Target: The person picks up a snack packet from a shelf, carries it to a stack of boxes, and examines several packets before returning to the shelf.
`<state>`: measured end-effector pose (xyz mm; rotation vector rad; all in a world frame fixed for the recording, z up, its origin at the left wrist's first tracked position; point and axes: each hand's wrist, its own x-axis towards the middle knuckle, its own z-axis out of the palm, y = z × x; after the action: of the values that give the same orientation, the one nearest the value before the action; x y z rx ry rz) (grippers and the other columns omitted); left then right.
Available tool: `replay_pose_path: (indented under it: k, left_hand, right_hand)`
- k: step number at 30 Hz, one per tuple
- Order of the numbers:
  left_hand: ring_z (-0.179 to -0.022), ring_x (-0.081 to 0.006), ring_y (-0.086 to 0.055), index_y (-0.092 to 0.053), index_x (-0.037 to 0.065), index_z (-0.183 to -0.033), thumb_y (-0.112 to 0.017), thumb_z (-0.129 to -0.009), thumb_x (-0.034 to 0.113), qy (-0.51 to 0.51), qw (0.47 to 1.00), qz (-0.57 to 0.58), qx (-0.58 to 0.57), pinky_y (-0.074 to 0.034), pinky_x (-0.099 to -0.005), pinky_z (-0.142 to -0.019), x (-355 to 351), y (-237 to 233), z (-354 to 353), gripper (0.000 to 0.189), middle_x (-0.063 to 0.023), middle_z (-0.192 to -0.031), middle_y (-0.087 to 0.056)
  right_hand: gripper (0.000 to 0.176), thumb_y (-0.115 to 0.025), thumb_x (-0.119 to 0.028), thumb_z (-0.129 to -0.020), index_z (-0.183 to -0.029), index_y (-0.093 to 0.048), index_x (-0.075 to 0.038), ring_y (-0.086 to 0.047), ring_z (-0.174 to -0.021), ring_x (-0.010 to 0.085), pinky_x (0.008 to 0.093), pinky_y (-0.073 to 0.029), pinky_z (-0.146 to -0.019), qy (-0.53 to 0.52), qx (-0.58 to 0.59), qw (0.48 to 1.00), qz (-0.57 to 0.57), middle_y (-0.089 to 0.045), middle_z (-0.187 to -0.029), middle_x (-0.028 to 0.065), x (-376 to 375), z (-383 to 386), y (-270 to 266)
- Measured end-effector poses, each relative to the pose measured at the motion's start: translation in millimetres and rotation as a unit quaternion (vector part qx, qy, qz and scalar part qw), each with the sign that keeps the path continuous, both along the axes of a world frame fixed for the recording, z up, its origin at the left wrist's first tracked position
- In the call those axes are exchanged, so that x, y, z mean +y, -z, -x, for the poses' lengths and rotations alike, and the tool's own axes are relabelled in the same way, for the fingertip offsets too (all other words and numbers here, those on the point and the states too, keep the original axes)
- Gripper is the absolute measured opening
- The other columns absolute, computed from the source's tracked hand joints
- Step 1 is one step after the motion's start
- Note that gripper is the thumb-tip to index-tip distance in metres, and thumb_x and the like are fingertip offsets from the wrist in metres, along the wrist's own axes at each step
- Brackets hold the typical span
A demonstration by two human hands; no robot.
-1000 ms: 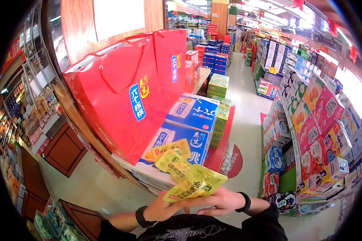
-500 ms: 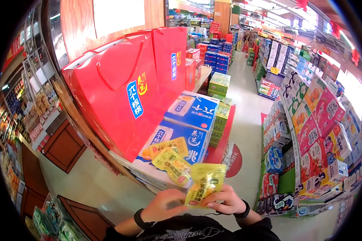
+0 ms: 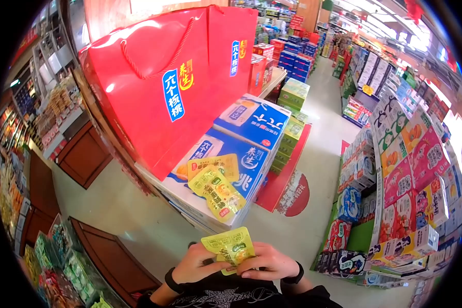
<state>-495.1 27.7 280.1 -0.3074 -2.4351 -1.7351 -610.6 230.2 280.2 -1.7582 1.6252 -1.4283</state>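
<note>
Head view: person's two bare hands meet low in frame, in front of a dark top w/ pale print.
Held pouch (image 3: 230, 243): yellow-green, tilted, btwn both hands; near the carton's close end, but depth gap can't be told.
L hand (image 3: 195, 263): clamped on pouch's L/lower side, thumb across front; rear fingers mostly hidden.
R hand (image 3: 270, 261): clamped on pouch's lower R side, thumb & curled fingers at the edge, just beside L thumb.
Loose pouches: yellow pouch (image 3: 217, 191) overlaps gold pouch (image 3: 230, 163), both lying on near blue carton (image 3: 236, 143).
Behind: far blue carton (image 3: 251, 118) next to it; red bag (image 3: 128, 92) upright alongside; green boxes (image 3: 294, 93) stacked past the far end.
Handling (judgement): pouch looks soft, so pinch edges lightly w/ both thumbs, don't squeeze the middle; keep fingers off print for a clear read.
Angle (judgement): tip face toward the eyes, cut glare; steady w/ L, adjust w/ R.
Risk (judgement): slick film may slip if both hands loosen at once.
</note>
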Motion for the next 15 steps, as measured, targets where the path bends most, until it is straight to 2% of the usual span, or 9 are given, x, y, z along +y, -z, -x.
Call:
replay_pose_path:
  k: [7, 9, 15]
  left_hand:
    - [-0.092, -0.0289, -0.064, -0.065, 0.002, -0.103, -0.072, -0.079, 0.014, -0.046, 0.999, -0.014, 0.021, -0.048, -0.0338, -0.081, -1.4, 14.8, -22.0, 0.028, -0.0131, -0.101, -0.067]
    - [-0.09, -0.0277, -0.065, -0.065, 0.002, -0.103, -0.073, -0.079, 0.014, -0.103, 0.99, -0.093, -0.029, -0.048, -0.0335, -0.08, -0.3, 15.8, -29.0, 0.028, -0.0127, -0.1, -0.067]
    - [-0.092, -0.0271, -0.065, -0.065, 0.001, -0.104, -0.073, -0.079, 0.013, -0.144, 0.986, -0.078, 0.014, -0.048, -0.0333, -0.081, -12.1, 16.7, -59.5, 0.029, -0.0123, -0.101, -0.067]
  right_hand:
    - [0.011, -0.064, -0.018, -0.087, -0.085, -0.064, -0.007, -0.054, -0.076, 0.0295, 0.0383, -0.043, -0.068, -0.07, -0.059, 0.996, 0.012, -0.058, -0.078, 0.0097, -17.9, -2.5, 7.4]
    - [0.013, -0.064, -0.019, -0.087, -0.083, -0.063, -0.006, -0.051, -0.072, 0.0296, 0.039, -0.041, -0.065, -0.105, -0.047, 0.993, 0.007, -0.057, -0.075, 0.0104, -24.2, -0.7, 9.0]
    - [0.016, -0.064, -0.021, -0.087, -0.082, -0.062, -0.005, -0.05, -0.07, 0.0306, 0.04, -0.039, -0.062, -0.15, -0.038, 0.988, -0.001, -0.054, -0.072, 0.0117, -51.9, -12.4, 8.3]
